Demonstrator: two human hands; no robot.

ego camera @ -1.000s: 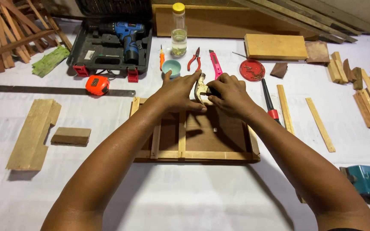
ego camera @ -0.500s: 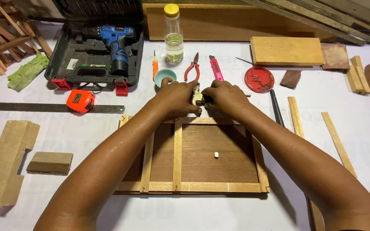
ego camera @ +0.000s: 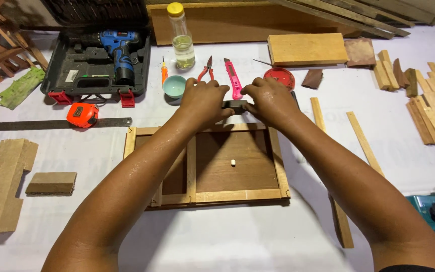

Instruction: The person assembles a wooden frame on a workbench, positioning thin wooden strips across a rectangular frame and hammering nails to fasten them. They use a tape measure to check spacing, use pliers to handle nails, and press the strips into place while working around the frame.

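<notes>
A flat wooden frame (ego camera: 237, 194) with light strips over a dark brown panel lies on the white table in front of me. A small pale peg (ego camera: 232, 162) sits on its panel. Both my hands meet just past the frame's far edge. My left hand (ego camera: 203, 100) and my right hand (ego camera: 270, 100) pinch a small dark block (ego camera: 236, 106) between them, one at each end.
Behind the hands lie a teal bowl (ego camera: 173, 85), red-handled pliers (ego camera: 205, 70), a pink utility knife (ego camera: 233, 76), a red lid (ego camera: 279, 76) and a bottle (ego camera: 182, 38). A drill case (ego camera: 99, 55), orange tape measure (ego camera: 82, 115) and steel ruler (ego camera: 51, 124) are left. Wood strips (ego camera: 363, 141) lie right.
The view has pulled back from the frame, which now shows whole with the peg on it. My hands stay together at its far edge and now hold a small dark block.
</notes>
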